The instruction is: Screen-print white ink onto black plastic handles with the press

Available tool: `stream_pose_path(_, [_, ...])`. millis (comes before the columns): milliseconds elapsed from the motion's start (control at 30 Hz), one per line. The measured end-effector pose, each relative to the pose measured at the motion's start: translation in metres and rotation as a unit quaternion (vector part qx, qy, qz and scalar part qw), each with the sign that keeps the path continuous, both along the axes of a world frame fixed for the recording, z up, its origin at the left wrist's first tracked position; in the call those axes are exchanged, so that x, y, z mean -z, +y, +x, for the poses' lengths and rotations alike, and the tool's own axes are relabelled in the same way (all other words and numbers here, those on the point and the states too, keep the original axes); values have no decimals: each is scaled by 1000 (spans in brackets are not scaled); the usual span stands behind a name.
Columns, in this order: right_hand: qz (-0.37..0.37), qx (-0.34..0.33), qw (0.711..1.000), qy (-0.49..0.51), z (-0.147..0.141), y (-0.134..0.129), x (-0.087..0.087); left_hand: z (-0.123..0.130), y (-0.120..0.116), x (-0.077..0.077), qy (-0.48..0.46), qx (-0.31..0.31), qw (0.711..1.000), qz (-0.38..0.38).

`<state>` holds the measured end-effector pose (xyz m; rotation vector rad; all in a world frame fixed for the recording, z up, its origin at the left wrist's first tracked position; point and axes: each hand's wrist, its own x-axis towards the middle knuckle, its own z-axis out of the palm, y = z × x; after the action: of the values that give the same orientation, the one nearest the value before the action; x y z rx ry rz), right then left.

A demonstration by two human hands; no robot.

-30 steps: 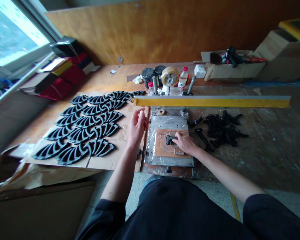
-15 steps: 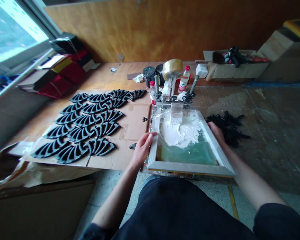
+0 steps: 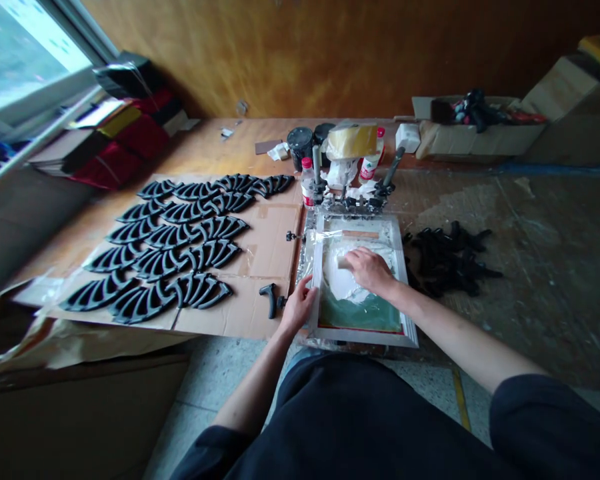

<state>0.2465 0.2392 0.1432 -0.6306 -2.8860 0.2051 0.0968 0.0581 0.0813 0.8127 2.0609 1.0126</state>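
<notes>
The right hand [image 3: 373, 270] grips a stiff-looking block [image 3: 345, 263], best held above the slippery-looking paste [image 3: 347, 288] — left hand [image 3: 299, 305] half open at the frame's [image 3: 363, 335] nine o'clock.

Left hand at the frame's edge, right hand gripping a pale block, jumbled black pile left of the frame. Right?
No, the head view shows the jumbled black pile right of the frame. Left hand at its edge, right hand gripping the pale block: correct.
</notes>
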Motion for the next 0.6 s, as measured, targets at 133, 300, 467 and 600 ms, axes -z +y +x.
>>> stream_pose_path(133, [17, -168, 985, 23, 39, -17, 8, 0, -1, 1, -3, -4, 1000, 6])
stream_pose_path(300, [-60, -211, 976, 20, 45, -1, -4, 2, 0, -4, -3, -18, 1000, 6])
stream_pose_path(467, [-19, -135, 988, 65, 31, -4, -1, 2, -1, -6, -18, -22, 999, 15])
stream_pose_path(600, [-38, -187, 980, 52, 44, -13, 6, 2, -2, -7, -40, -23, 998, 33])
